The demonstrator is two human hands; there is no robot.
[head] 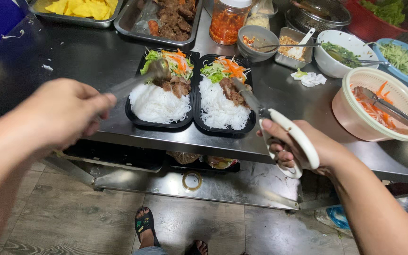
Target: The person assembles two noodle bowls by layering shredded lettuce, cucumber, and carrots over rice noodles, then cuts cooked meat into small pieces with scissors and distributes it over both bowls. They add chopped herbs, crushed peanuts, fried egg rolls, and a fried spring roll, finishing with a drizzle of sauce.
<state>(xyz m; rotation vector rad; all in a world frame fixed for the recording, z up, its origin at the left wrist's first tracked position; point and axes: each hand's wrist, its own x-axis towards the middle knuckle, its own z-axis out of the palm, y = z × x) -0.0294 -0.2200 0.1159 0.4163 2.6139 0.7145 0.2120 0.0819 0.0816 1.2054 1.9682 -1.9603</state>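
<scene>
Two black meal trays stand side by side at the steel counter's front edge. The left tray (133, 118) and the right tray (249, 126) each hold white noodles, shredded vegetables and grilled meat. My left hand (62, 111) grips metal tongs (133, 82) whose tips reach the meat in the left tray. My right hand (291, 146) holds white-handled scissors (279, 127), blades pointing at the meat in the right tray.
Behind the trays: a steel pan of grilled meat (168, 19), a pan of yellow chips (79, 7), a chili jar (226, 21), small bowls of toppings. At right, a pink colander of carrot shreds with tongs (378, 106), a white bowl (341, 52), a blue basket (404, 59).
</scene>
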